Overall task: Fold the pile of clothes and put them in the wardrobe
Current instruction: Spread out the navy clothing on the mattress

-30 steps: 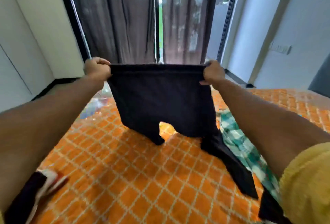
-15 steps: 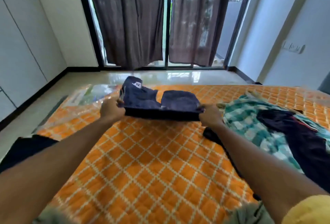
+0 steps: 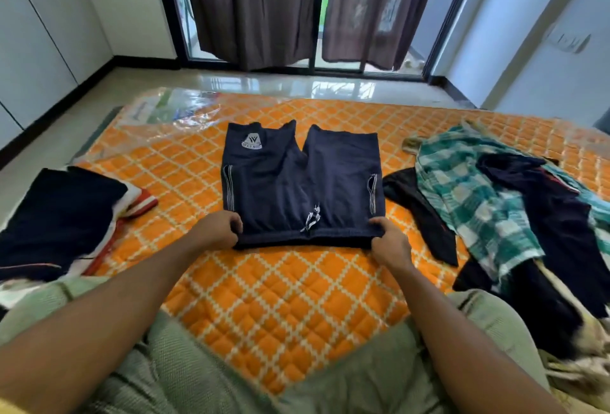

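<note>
Dark navy shorts (image 3: 297, 182) with white side stripes and a white logo lie spread flat on the orange quilted mattress (image 3: 264, 298), waistband toward me. My left hand (image 3: 219, 230) grips the waistband's left corner. My right hand (image 3: 388, 242) pinches the right corner. To the right lies a loose pile of clothes (image 3: 515, 215): a green-and-white checked cloth with dark garments over and beside it.
A stack of folded dark and red-white clothes (image 3: 62, 215) sits at the mattress's left edge. White wardrobe doors (image 3: 36, 50) line the left wall. Dark curtains (image 3: 264, 7) hang over glass doors ahead. Shiny plastic wrap (image 3: 175, 110) covers the mattress's far left corner.
The shorts, held up in the air a second ago, have come down and now lie flat on the mattress, drawn nearer to me. Both hands keep hold of the waistband.
</note>
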